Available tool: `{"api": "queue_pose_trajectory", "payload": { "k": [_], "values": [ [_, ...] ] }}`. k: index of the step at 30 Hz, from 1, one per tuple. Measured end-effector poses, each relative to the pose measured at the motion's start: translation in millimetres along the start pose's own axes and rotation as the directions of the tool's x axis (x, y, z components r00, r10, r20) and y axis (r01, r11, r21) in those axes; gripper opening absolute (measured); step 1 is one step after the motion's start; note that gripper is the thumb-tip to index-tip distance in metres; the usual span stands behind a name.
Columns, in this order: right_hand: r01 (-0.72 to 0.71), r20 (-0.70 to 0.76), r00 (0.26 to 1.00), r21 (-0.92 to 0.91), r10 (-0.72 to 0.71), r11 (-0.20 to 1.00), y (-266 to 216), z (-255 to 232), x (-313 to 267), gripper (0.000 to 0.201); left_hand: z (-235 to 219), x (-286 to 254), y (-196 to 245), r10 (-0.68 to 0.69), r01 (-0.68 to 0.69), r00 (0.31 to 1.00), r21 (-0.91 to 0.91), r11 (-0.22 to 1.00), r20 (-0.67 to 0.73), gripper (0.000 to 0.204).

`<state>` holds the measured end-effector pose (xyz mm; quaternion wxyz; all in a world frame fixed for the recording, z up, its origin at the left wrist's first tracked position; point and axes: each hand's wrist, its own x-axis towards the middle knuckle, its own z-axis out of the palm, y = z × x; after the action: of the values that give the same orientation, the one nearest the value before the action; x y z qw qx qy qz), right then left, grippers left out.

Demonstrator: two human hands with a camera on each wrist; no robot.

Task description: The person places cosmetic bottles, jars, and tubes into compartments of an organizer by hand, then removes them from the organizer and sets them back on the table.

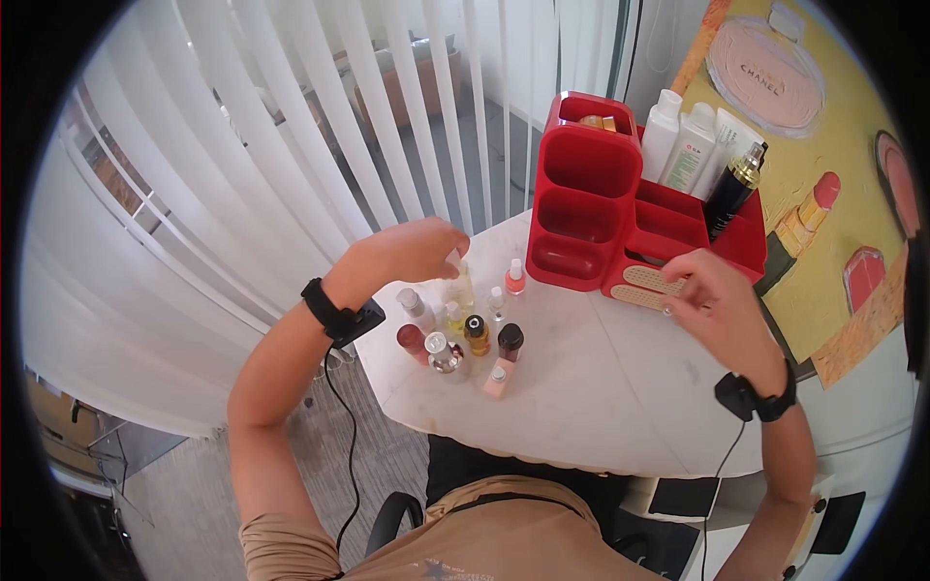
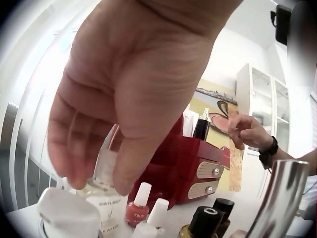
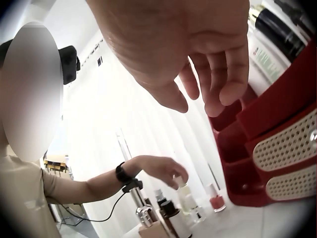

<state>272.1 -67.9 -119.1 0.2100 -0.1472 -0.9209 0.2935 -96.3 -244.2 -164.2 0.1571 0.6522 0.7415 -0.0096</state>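
The left hand (image 1: 412, 259) pinches the pale cap of a clear bottle (image 2: 106, 210) between thumb and fingers; in the left wrist view the bottle's label faces the camera. Its base is hidden behind other bottles. In the air by the drawer fronts (image 1: 647, 279) of the red organizer (image 1: 612, 254) is the right hand (image 1: 722, 310), fingers loosely bent, holding nothing. The right wrist view shows a gap between its thumb and fingers. Around the left hand stand a coral nail polish bottle (image 1: 514, 281), a silver bottle (image 1: 446, 356) and a dark-capped amber bottle (image 1: 476, 335).
White bottles (image 1: 661, 134) and a black bottle with a gold collar (image 1: 733, 189) stand in the organizer's back. A pink bottle (image 1: 498, 378) is near the front of the marble table (image 1: 620, 387). White blinds (image 1: 291, 126) hang behind; a painted board (image 1: 823, 126) leans at right.
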Motion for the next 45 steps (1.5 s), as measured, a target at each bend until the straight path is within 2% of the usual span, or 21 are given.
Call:
{"api": "queue_pose_trajectory", "payload": {
  "k": [3, 5, 7, 9, 12, 14, 17, 19, 20, 21, 22, 23, 24, 26, 27, 29, 30, 32, 35, 43, 45],
  "values": [
    [0.041, 0.033, 0.998, 0.099, -0.044, 0.994, -6, 18, 6, 0.032, -4, -1, -7, 0.040, -0.042, 0.996, -0.019, 0.999, -0.080, 0.026],
    [0.052, 0.031, 0.998, 0.073, -0.054, 0.996, -12, 20, 13, 0.034, -24, -9, 1, 0.183, -0.170, 0.955, 0.076, 0.983, -0.233, 0.023],
    [0.153, -0.034, 0.988, 0.143, -0.150, 0.978, -8, 24, 19, 0.037, -56, -26, 32, 0.125, -0.147, 0.934, -0.040, 0.988, -0.335, 0.020],
    [0.180, -0.057, 0.983, 0.079, -0.176, 0.980, -16, 26, 26, 0.042, -76, -32, 57, 0.318, -0.325, 0.855, 0.056, 0.944, -0.409, 0.020],
    [0.052, -0.006, 0.999, 0.035, -0.052, 0.998, -39, 18, 27, 0.050, -88, -29, 117, 0.421, -0.474, 0.797, -0.016, 0.881, -0.434, 0.023],
    [0.128, 0.017, 0.992, -0.051, -0.128, 0.990, -43, 19, 27, 0.052, -87, -22, 147, 0.511, -0.570, 0.738, -0.003, 0.821, -0.440, 0.025],
    [0.092, 0.037, 0.995, -0.102, -0.089, 0.991, -36, 4, 17, 0.053, -86, -16, 172, 0.605, -0.681, 0.659, -0.012, 0.733, -0.447, 0.029],
    [0.075, -0.057, 0.995, -0.088, -0.081, 0.993, -24, -12, 5, 0.052, -88, -12, 179, 0.464, -0.605, 0.758, -0.229, 0.762, -0.459, 0.031],
    [0.066, -0.154, 0.985, -0.065, -0.075, 0.996, -16, -22, -2, 0.050, -88, -11, 173, 0.468, -0.610, 0.755, -0.231, 0.758, -0.460, 0.031],
    [-0.062, -0.211, 0.976, 0.010, 0.063, 0.998, -3, -38, -8, 0.047, -89, -13, 158, 0.432, -0.591, 0.754, -0.221, 0.776, -0.495, 0.032],
    [-0.094, -0.287, 0.947, 0.187, 0.146, 0.978, 9, -54, -8, 0.042, -90, -15, 142, 0.395, -0.568, 0.751, -0.213, 0.795, -0.529, 0.033],
    [-0.053, -0.351, 0.922, 0.310, 0.166, 0.949, 25, -68, -8, 0.039, -87, -18, 124, 0.349, -0.494, 0.803, -0.213, 0.843, -0.483, 0.034],
    [-0.170, -0.407, 0.887, 0.156, 0.220, 0.973, 27, -86, -8, 0.038, -83, -20, 105, 0.297, -0.416, 0.849, -0.207, 0.885, -0.436, 0.034],
    [-0.253, -0.479, 0.840, 0.068, 0.254, 0.965, 60, -104, -1, 0.037, -71, -27, 71, 0.166, -0.241, 0.944, -0.251, 0.937, -0.286, 0.034],
    [-0.249, -0.482, 0.839, 0.070, 0.252, 0.966, 78, -107, 4, 0.037, -65, -29, 53, 0.166, -0.241, 0.943, -0.245, 0.939, -0.288, 0.034],
    [-0.254, -0.457, 0.861, -0.006, 0.224, 0.967, 101, -105, 17, 0.040, -51, -33, 23, 0.097, -0.120, 0.982, -0.139, 0.983, -0.162, 0.036],
    [-0.249, -0.453, 0.864, -0.003, 0.220, 0.969, 105, -104, 23, 0.040, -47, -35, 15, 0.090, -0.113, 0.983, -0.139, 0.984, -0.163, 0.036],
    [-0.320, -0.395, 0.866, 0.030, 0.305, 0.947, 105, -96, 37, 0.040, -41, -43, 4, -0.040, 0.036, 0.999, -0.195, 0.980, -0.020, 0.038],
    [-0.340, -0.358, 0.878, 0.005, 0.319, 0.941, 119, -91, 49, 0.040, -35, -52, 2, -0.087, 0.098, 0.994, -0.218, 0.971, 0.061, 0.040],
    [-0.369, -0.064, 0.923, 0.121, 0.378, 0.921, 147, -110, 39, 0.041, -2, -42, -31, 0.041, -0.015, 0.995, -0.250, 0.968, 0.096, 0.046],
    [-0.372, -0.048, 0.924, 0.110, 0.379, 0.922, 137, -109, 40, 0.044, -5, -42, -29, 0.007, 0.027, 0.992, -0.255, 0.966, 0.130, 0.047]
  ]
}}
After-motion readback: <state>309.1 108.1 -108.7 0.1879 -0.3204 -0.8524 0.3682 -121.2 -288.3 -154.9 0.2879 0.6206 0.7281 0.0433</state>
